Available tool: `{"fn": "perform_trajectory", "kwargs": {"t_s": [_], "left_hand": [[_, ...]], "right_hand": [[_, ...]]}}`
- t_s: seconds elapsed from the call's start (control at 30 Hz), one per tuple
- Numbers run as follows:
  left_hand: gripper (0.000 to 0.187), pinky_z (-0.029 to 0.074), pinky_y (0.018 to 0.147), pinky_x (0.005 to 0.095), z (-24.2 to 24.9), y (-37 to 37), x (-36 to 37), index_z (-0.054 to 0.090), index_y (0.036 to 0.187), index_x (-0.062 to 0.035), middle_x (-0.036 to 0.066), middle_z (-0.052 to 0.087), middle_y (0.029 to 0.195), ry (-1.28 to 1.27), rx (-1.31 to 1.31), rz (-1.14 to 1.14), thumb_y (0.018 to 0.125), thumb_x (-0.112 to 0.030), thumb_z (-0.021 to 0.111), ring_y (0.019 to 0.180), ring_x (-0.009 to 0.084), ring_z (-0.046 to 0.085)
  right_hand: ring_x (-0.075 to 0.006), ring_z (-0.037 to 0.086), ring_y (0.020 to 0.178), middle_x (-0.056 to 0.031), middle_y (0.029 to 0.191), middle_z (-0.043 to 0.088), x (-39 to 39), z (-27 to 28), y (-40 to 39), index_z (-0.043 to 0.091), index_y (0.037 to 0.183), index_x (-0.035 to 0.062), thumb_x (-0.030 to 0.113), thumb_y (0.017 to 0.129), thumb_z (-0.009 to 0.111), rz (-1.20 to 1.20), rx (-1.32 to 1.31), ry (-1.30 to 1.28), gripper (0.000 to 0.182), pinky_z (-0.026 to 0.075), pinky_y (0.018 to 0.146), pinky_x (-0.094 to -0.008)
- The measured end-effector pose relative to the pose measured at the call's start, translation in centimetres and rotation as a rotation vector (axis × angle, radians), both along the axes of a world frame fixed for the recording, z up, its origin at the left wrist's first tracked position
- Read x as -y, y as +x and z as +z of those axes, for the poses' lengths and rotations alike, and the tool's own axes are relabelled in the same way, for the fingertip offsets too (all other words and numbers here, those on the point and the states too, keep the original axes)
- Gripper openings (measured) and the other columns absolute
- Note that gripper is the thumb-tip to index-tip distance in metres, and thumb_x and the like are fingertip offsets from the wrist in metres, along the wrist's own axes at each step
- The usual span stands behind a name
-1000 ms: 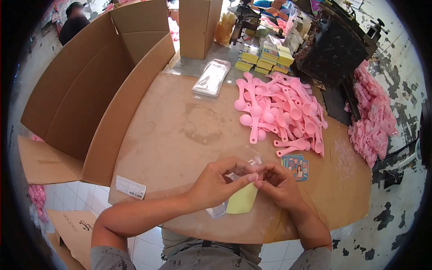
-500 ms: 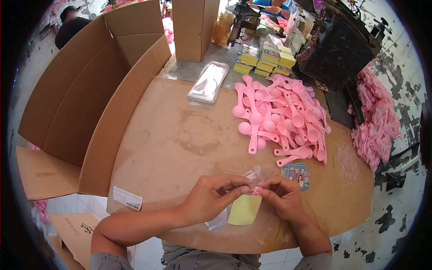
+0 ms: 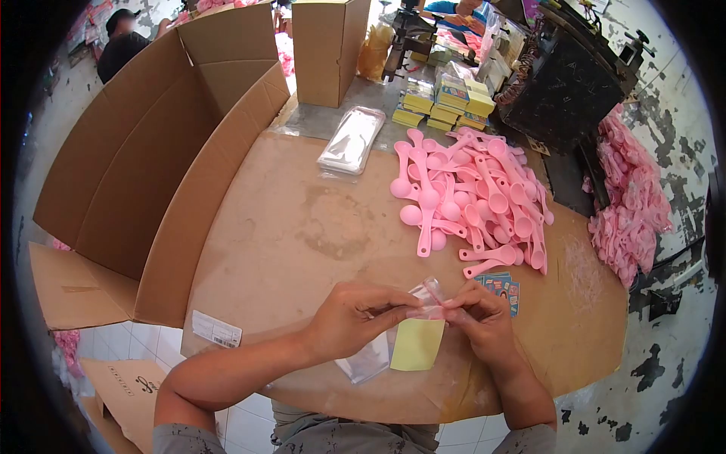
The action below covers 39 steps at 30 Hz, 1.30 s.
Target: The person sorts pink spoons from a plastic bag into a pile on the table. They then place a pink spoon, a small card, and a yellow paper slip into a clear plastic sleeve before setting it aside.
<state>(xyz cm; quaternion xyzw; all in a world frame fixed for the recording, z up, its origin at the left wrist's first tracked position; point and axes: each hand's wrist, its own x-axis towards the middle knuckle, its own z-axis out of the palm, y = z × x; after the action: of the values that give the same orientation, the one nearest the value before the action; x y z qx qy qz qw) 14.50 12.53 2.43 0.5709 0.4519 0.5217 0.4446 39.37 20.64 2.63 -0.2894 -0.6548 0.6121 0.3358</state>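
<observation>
Between my two hands is a clear plastic bag [image 3: 425, 290]. My left hand [image 3: 363, 316] pinches its left side with thumb and forefinger. On the right side, the fingertips of my right hand [image 3: 482, 316] are closed on the bag's edge. A plain yellow card [image 3: 417, 345] hangs just below the fingers; whether it is inside the bag I cannot make out. A bit of pink shows by the right fingertips, too small to name. Under the card and left hand lie other clear bags [image 3: 367, 359]. Beside my right hand, printed cards [image 3: 508, 292] are partly covered.
A heap of pink measuring spoons [image 3: 476, 193] lies to the right. Behind it stand card stacks [image 3: 446, 98] and a black machine [image 3: 563, 83]. A pile of clear bags [image 3: 353, 140] is further back. A large open carton [image 3: 197, 189] borders the left.
My right hand has turned slightly and its fingertips have shifted up along the bag's edge. The yellow card has moved a little up and right. The pink bit at the fingertips shows less.
</observation>
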Motion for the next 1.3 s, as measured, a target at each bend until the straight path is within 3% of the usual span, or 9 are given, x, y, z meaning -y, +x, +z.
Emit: {"fn": "perform_trajectory", "kwargs": {"t_s": [0.17, 0.37, 0.57, 0.87, 1.3], "left_hand": [[0.017, 0.058, 0.073, 0.0298, -0.9, -1.1, -1.1, 0.079, 0.112, -0.0037, 0.010, 0.080, 0.097, 0.151, -0.166, -0.045, 0.095, -0.003, 0.075, 0.081, 0.0140, 0.073], [0.019, 0.058, 0.073, 0.0311, -0.8, -1.3, -1.3, 0.079, 0.113, -0.0047, 0.010, 0.080, 0.100, 0.112, -0.116, -0.076, 0.094, -0.003, 0.075, 0.081, 0.0170, 0.074], [0.020, 0.058, 0.073, 0.0305, -1.1, -1.5, -1.6, 0.079, 0.114, -0.0054, 0.010, 0.080, 0.102, 0.170, -0.167, -0.089, 0.095, -0.004, 0.075, 0.080, 0.0146, 0.073], [0.023, 0.055, 0.071, 0.0271, -1.4, -1.8, -1.7, 0.079, 0.117, -0.0079, 0.006, 0.081, 0.098, 0.042, -0.151, -0.108, 0.096, -0.001, 0.073, 0.076, 0.0069, 0.065], [0.026, 0.057, 0.078, 0.0267, -0.8, -2.0, -1.7, 0.078, 0.119, -0.0044, 0.006, 0.080, 0.105, 0.067, -0.092, -0.143, 0.096, 0.004, 0.069, 0.087, 0.0077, 0.069]], "right_hand": [[-0.0100, 0.062, 0.093, -0.0048, 0.103, 0.064, -0.5, -0.9, 0.0, 0.078, 0.111, 0.0025, -0.010, 0.092, 0.070, 0.015, 0.007, 0.091, 0.023, 0.048, 0.077, -0.0230], [-0.0095, 0.061, 0.091, -0.0054, 0.105, 0.065, -0.9, -1.2, 0.0, 0.078, 0.111, 0.0023, -0.007, 0.093, 0.070, 0.031, 0.072, 0.141, 0.021, 0.048, 0.076, -0.0230], [-0.0098, 0.062, 0.092, -0.0059, 0.107, 0.066, -1.0, -1.3, 0.0, 0.078, 0.111, 0.0020, -0.004, 0.094, 0.072, 0.035, 0.027, 0.135, 0.018, 0.049, 0.077, -0.0233], [-0.0100, 0.061, 0.092, -0.0058, 0.108, 0.066, -1.0, -0.9, 0.1, 0.078, 0.111, 0.0022, -0.006, 0.094, 0.070, 0.029, 0.073, 0.180, 0.021, 0.047, 0.076, -0.0244], [-0.0103, 0.060, 0.092, -0.0047, 0.107, 0.065, -1.1, -1.4, -0.2, 0.077, 0.110, 0.0019, -0.006, 0.095, 0.067, 0.017, 0.034, 0.168, 0.020, 0.047, 0.077, -0.0253]]}}
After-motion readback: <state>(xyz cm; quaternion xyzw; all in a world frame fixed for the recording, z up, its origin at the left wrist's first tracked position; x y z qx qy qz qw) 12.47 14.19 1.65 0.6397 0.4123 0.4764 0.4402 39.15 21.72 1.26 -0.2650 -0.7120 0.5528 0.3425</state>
